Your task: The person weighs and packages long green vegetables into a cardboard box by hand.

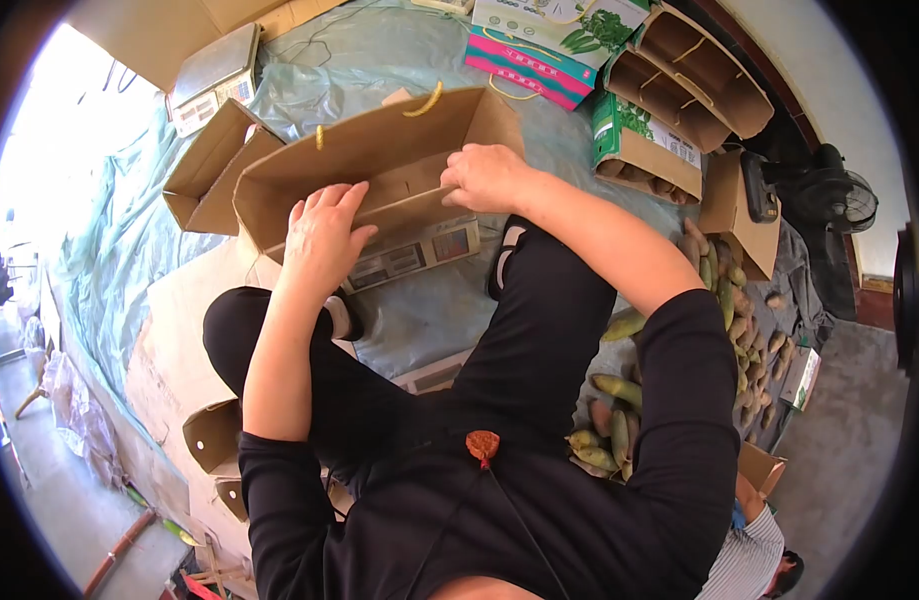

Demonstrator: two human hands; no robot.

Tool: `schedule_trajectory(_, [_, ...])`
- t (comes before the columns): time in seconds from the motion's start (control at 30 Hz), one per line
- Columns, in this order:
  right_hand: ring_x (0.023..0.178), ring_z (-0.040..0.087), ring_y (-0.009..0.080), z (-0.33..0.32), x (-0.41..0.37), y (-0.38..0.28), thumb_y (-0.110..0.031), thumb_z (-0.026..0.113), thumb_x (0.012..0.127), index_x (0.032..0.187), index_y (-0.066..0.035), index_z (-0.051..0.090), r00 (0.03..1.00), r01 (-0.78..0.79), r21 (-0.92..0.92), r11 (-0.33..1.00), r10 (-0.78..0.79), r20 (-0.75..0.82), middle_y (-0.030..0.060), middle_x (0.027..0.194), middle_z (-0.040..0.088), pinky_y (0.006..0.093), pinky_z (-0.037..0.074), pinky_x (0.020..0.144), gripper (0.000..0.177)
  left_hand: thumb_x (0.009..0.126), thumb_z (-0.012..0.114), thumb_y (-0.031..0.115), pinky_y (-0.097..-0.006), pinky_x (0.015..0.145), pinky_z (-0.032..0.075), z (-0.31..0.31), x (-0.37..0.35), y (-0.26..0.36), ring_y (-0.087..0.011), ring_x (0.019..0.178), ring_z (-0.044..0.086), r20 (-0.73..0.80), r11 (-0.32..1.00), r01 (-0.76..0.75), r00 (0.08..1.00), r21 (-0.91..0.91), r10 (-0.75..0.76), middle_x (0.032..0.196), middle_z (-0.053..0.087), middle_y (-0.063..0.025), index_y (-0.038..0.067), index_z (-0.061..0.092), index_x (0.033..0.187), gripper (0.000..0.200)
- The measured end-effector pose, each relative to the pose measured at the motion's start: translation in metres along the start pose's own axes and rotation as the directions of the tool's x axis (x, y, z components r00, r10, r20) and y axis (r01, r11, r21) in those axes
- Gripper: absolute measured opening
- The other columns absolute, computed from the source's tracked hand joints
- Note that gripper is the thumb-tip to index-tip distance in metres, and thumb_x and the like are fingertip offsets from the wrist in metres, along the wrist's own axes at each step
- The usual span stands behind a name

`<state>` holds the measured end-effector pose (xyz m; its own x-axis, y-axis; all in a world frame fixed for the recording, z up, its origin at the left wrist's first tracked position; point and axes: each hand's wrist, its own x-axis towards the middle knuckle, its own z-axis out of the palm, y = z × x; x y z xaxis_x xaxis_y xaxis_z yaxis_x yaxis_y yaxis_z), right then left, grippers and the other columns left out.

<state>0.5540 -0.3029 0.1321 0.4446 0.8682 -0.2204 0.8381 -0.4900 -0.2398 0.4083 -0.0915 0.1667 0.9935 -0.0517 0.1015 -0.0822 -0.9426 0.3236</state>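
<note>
Spanning left-right, box [379, 150] opens upward.

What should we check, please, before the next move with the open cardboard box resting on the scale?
1. Open brown cardboard box with yellow rope handles sits on the grey digital scale: ok.
2. Left hand lies flat against the box's near wall: ok.
3. Right hand has a grip on the right end of that wall: ok.
4. Scale display readable: cannot tell, too small.
5. Box contents: cannot tell, the near wall hides the bottom.
6. Pile of green and brownish oblong fruit lies on the floor at the right side: ok.
</note>
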Motion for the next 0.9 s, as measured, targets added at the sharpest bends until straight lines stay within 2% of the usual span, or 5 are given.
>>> schedule_trajectory(0.17, [0.096, 0.061, 0.0294, -0.011, -0.010, 0.013, -0.040, 0.065, 0.079, 0.098, -0.013, 0.070, 0.996, -0.023, 0.181, 0.983, 0.038, -0.080, 0.0085, 0.097, 0.066, 0.0426, 0.051, 0.079, 0.033, 0.077, 0.070, 0.020, -0.0430, 0.092, 0.042, 0.012, -0.005, -0.009, -0.0286, 0.108, 0.056, 0.164, 0.995, 0.064, 0.984, 0.072, -0.076, 0.111, 0.063, -0.0100, 0.010, 0.057, 0.121, 0.048])
schedule_trajectory(0.23, [0.091, 0.061, 0.0259, -0.019, -0.018, 0.025, -0.032, 0.066, 0.081, 0.100, -0.009, 0.068, 0.945, 0.072, 0.327, 0.942, 0.040, -0.325, 0.0081, 0.096, 0.065, 0.0355, 0.049, 0.080, 0.030, 0.077, 0.070, 0.020, -0.0440, 0.087, 0.045, 0.014, -0.004, -0.013, -0.0299, 0.105, 0.058, 0.166, 0.985, 0.106, 0.978, 0.135, -0.128, 0.110, 0.062, -0.0114, 0.012, 0.055, 0.124, 0.050])
schedule_trajectory(0.4, [0.087, 0.061, 0.0134, -0.034, -0.086, 0.046, -0.022, 0.063, 0.086, 0.107, -0.005, 0.067, 0.820, -0.051, 0.669, 0.741, 0.414, -0.396, 0.0053, 0.096, 0.068, 0.0278, 0.048, 0.078, 0.027, 0.079, 0.067, 0.015, -0.0443, 0.092, 0.044, 0.012, -0.004, -0.014, -0.0326, 0.110, 0.056, 0.225, 0.986, 0.129, 0.963, 0.108, -0.150, 0.118, 0.060, -0.0140, 0.010, 0.052, 0.129, 0.052])
schedule_trajectory(0.63, [0.084, 0.060, 0.0108, 0.079, -0.184, 0.074, -0.018, 0.062, 0.088, 0.109, -0.005, 0.066, 0.695, -0.324, 0.749, 0.578, 0.682, -0.227, 0.0026, 0.095, 0.068, 0.0285, 0.049, 0.074, 0.025, 0.078, 0.066, 0.008, -0.0396, 0.091, 0.045, 0.027, -0.003, -0.026, -0.0322, 0.108, 0.057, 0.234, 0.990, 0.139, 0.962, 0.012, -0.138, 0.118, 0.060, -0.0145, 0.010, 0.052, 0.129, 0.054])
schedule_trajectory(0.9, [0.093, 0.063, 0.0330, 0.282, -0.270, 0.020, -0.020, 0.064, 0.078, 0.104, -0.009, 0.066, 0.553, -0.761, 0.522, 0.385, 0.806, 0.210, 0.0156, 0.096, 0.067, 0.0430, 0.050, 0.080, 0.029, 0.080, 0.064, 0.007, -0.0368, 0.092, 0.045, 0.039, -0.001, -0.040, -0.0284, 0.109, 0.059, 0.240, 0.991, 0.131, 0.962, 0.004, -0.128, 0.121, 0.060, -0.0152, 0.013, 0.053, 0.129, 0.051])
